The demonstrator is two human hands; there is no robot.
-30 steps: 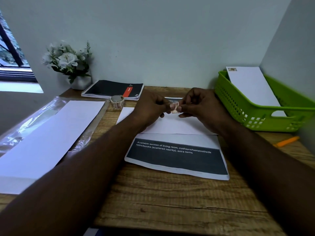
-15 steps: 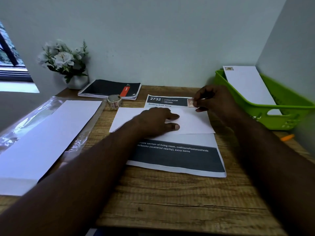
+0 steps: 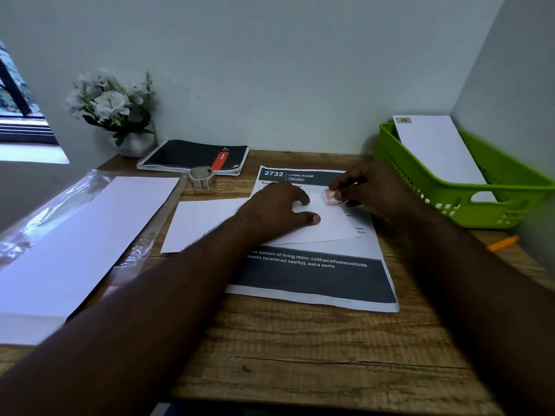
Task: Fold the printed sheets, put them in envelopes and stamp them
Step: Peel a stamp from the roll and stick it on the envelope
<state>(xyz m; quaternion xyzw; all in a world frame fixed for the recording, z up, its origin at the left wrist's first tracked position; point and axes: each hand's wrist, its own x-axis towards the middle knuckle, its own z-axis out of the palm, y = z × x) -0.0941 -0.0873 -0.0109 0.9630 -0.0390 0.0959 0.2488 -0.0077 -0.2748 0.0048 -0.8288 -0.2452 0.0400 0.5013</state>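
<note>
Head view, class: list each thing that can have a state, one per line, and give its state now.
Envelope: flat on the sheet, pressed by the left hand.
Stamp: pinched by the right hand at the envelope's far right corner.
Printed sheet: unfolded, under the envelope.
Stamp roll: upright on the desk.
Basket: holds a stamped envelope.
Notebook: closed.
</note>
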